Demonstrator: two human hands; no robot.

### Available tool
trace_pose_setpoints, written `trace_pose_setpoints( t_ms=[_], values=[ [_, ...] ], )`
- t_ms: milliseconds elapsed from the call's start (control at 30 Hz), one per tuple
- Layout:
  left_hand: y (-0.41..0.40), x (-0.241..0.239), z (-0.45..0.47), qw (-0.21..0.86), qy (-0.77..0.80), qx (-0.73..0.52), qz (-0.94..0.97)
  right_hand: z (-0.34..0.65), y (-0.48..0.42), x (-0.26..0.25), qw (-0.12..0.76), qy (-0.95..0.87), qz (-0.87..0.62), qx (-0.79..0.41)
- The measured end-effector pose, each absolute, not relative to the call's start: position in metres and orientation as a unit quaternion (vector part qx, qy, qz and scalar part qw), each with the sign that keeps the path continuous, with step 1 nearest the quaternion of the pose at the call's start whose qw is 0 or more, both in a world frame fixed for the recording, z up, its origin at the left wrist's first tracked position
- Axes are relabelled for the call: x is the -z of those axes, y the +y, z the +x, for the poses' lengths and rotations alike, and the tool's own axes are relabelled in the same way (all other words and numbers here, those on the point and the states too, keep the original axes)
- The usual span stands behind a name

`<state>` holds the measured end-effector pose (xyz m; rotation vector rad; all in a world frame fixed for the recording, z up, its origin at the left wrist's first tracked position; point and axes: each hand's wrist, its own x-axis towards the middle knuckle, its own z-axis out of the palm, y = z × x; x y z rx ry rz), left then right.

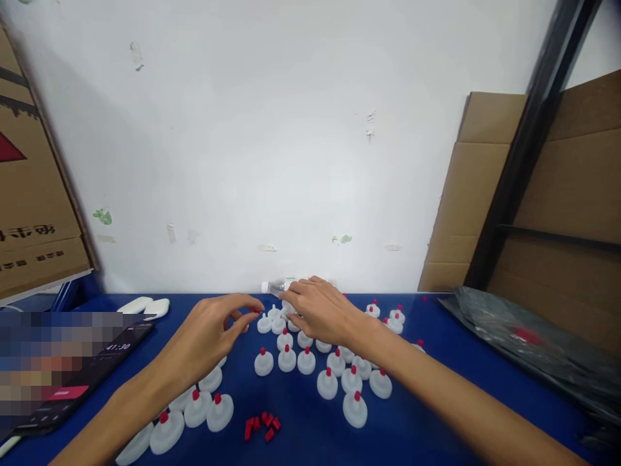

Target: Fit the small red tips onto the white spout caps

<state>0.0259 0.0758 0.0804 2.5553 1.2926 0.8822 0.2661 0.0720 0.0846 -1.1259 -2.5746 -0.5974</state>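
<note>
My left hand [211,327] is closed in a pinch, with a small red cap [257,310] between thumb and fingertips. To its right, my right hand [317,310] reaches over a group of white nozzle lids, its thumb and fingers closed around one white nozzle lid [287,309] that is partly hidden. Uncapped white lids [264,323] stand between the two hands. Several white lids wearing red tips [286,358] stand nearer me and under my right forearm. Loose red caps [262,424] lie in a small pile at the front.
A clear plastic bottle [276,287] lies against the wall behind my right hand. A phone [92,375] and white rounded items [158,309] are on the left of the blue table [301,446]. A grey plastic bag [514,349] and cardboard [478,188] are at right.
</note>
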Motion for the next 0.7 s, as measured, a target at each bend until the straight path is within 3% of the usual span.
trace_pose_setpoints(
  t_ms=[700],
  values=[
    [0.074,-0.059,0.037,0.065,0.352,-0.331,0.873,0.261,0.072,-0.083,0.119,-0.893,-0.367,0.231]
  ],
)
